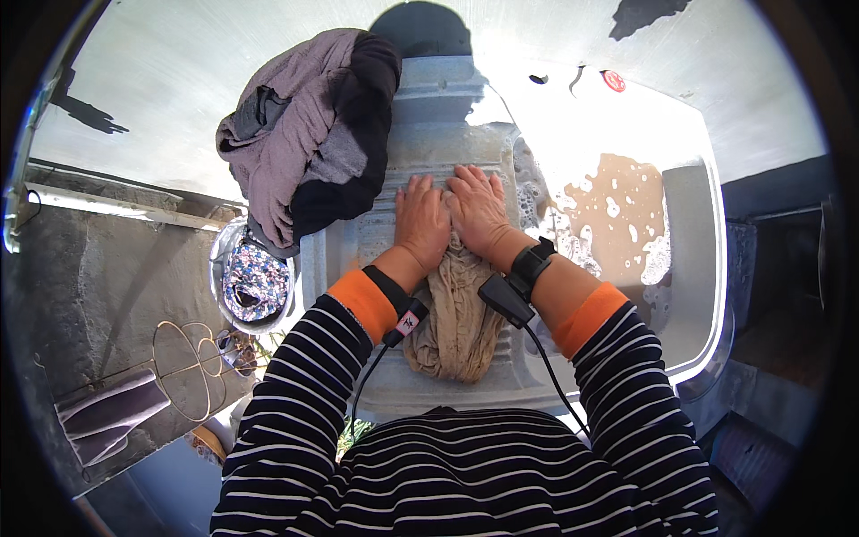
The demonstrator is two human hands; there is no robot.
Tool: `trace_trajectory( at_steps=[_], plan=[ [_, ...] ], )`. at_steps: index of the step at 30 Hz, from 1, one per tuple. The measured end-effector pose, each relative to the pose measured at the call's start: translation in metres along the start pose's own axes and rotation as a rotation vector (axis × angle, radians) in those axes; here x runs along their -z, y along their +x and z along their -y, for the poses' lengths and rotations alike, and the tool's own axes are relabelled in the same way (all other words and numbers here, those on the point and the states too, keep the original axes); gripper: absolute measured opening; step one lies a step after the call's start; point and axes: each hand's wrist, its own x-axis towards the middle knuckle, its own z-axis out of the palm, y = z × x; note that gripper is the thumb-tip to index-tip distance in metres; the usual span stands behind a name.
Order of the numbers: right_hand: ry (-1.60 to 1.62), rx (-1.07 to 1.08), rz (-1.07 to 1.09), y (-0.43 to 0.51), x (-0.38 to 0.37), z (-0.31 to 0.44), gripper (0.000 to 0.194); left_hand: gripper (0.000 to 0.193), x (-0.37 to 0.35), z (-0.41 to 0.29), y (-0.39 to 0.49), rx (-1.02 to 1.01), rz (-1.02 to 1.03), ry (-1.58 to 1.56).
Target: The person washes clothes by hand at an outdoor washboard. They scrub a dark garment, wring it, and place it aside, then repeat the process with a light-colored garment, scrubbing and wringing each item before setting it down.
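Observation:
A wet beige cloth lies bunched lengthwise on the ridged washboard of a grey laundry sink. My left hand and my right hand bear down side by side on its far end, thumbs close together. Both palms face down, and the cloth's far end is mostly hidden under them. To the right of my right hand, the sink's basin holds brownish water with patches of suds. Strong sunlight washes out the basin's far part.
A heap of mauve and black clothes rests at the sink's back left. Below it stands a pail with a speckled, multicoloured fabric. A wire rack with a purple cloth is at left. A red round object sits by the back wall.

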Motion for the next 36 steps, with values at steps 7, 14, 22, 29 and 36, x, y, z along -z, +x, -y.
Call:
trace_trajectory(
  at_steps=[7, 14, 22, 29, 36],
  plan=[
    [0.390, 0.142, 0.148, -0.054, 0.101, 0.073, 0.023, 0.033, 0.083, -0.089, -0.065, 0.017, 0.201, -0.379],
    [-0.058, 0.026, -0.017, 0.015, -0.012, -0.009, 0.025, 0.035, 0.000, -0.003, 0.017, 0.022, -0.119, 0.212],
    [0.386, 0.099, 0.243, -0.056, 0.095, 0.061, 0.029, 0.036, 0.071, -0.072, -0.065, -0.048, 0.117, -0.331],
    [0.034, 0.087, 0.011, 0.005, -0.015, -0.018, 0.030, 0.031, -0.003, -0.004, 0.004, 0.014, -0.133, 0.013],
    [0.449, 0.144, 0.227, -0.069, 0.110, 0.080, 0.035, 0.028, 0.095, -0.089, -0.075, 0.002, 0.196, -0.545]
  ],
)
